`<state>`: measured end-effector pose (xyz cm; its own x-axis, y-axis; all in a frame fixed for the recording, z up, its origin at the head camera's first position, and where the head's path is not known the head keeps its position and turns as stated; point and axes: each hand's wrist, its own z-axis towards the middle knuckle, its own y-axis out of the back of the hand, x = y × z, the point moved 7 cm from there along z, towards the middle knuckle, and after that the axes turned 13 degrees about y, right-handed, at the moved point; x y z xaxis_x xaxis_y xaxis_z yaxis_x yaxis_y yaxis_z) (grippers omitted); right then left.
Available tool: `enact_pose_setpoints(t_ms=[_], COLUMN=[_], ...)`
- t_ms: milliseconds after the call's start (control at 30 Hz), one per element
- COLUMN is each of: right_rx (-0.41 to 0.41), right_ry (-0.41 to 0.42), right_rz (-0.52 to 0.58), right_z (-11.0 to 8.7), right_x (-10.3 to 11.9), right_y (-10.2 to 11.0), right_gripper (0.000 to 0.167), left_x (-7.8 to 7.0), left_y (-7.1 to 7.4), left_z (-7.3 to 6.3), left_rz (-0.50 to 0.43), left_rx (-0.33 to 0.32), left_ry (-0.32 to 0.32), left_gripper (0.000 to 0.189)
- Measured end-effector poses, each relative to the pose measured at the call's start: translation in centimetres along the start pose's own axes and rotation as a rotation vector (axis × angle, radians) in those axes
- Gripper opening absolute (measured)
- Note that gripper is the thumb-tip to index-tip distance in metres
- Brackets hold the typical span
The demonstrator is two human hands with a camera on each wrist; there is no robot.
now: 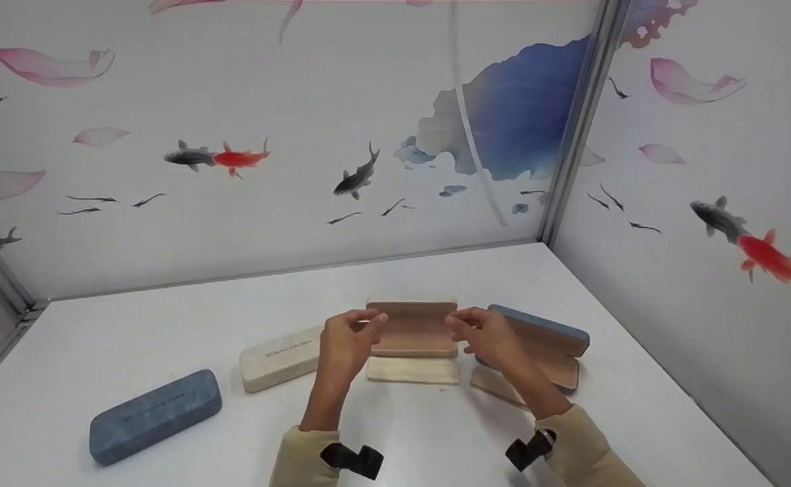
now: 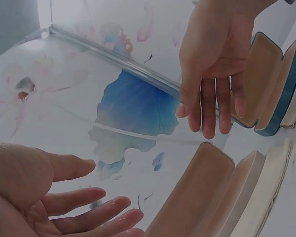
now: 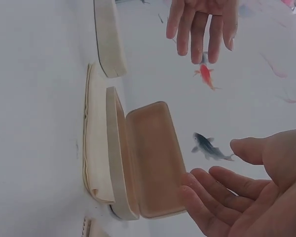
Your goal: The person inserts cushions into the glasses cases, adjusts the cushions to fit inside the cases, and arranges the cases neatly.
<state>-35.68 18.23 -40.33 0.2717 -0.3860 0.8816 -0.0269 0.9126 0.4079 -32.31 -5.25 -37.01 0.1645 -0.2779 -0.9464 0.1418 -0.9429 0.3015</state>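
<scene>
1. The middle case (image 1: 413, 330) and right case (image 1: 549, 341) are standing open on the desk (image 1: 165, 325), so their opening looks done.
2. A cloth (image 1: 413, 370) is lying before the middle one; another cloth (image 1: 495, 387) is lying by the right one.
3. The white case (image 1: 279, 359) and blue case (image 1: 155, 416) are sitting shut, perhaps left to open.
4. The left hand (image 1: 349, 343) and right hand (image 1: 493, 335) are holding nothing, thumbs wide from fingers.
5. The right arm (image 1: 543, 391) is hiding some of the right case.

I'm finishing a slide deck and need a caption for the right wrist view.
Open, tan-lined cream glasses case beside a folded cream cloth, with left grip and right grip both empty nearby.
</scene>
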Motion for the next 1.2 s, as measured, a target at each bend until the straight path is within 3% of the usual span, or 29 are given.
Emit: enact_pose_setpoints(t_ms=[300,533,700,1000,1200], right_rx=[0.031,0.057,0.076,0.104,0.113], right_ry=[-0.031,-0.030,-0.071,-0.190,-0.168], right_rz=[0.030,-0.044,-0.090,-0.062,-0.126], right_z=[-0.2,-0.4,-0.6,-1.3,-1.2], right_x=[0.1,-0.5,-1.7,-3.6,-3.9], right_y=[-0.4,-0.9,-1.2,-1.3,-1.3], right_gripper=[0.036,0.033,0.032,0.037,0.030], left_x=[1.1,1.9,2.9,5.1,6.5], left_y=[0.0,-0.2,-0.7,-1.3,-1.3], left_z=[0.4,1.1,1.9,2.9,3.3], left_rz=[-0.059,-0.047,-0.003,0.127,0.159], left_rx=[-0.013,-0.039,-0.063,-0.091,-0.113], left_ry=[0.027,0.048,0.065,0.108,0.122], left_gripper=[0.032,0.028,0.025,0.029,0.031])
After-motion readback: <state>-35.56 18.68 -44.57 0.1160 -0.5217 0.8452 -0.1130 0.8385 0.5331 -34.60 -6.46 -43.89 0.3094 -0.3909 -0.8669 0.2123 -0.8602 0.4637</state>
